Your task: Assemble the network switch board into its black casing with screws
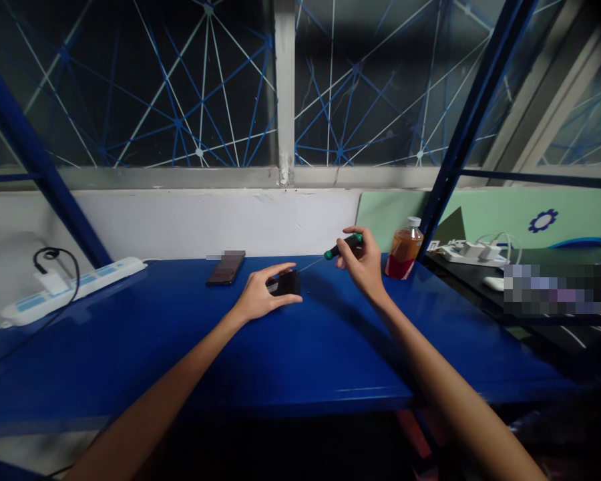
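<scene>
Resting on the blue table, a small black box-shaped object point(286, 283) sits between the thumb and fingers of my left hand point(258, 294); its exact kind I cannot make out. My right hand point(362, 260) is closed on the handle of a screwdriver point(336, 250), black with green ends. The thin metal shaft slants down to the left, and its tip is at the right end of the black object. Whether the tip touches or enters it, I cannot tell.
A phone point(226, 268) lies on the blue table point(300, 361) at the back left. Beyond it is a white power strip point(75, 290) with a plugged-in charger. A drink bottle point(405, 248) stands right of my right hand. Blue frame posts point(453, 160) rise at both sides.
</scene>
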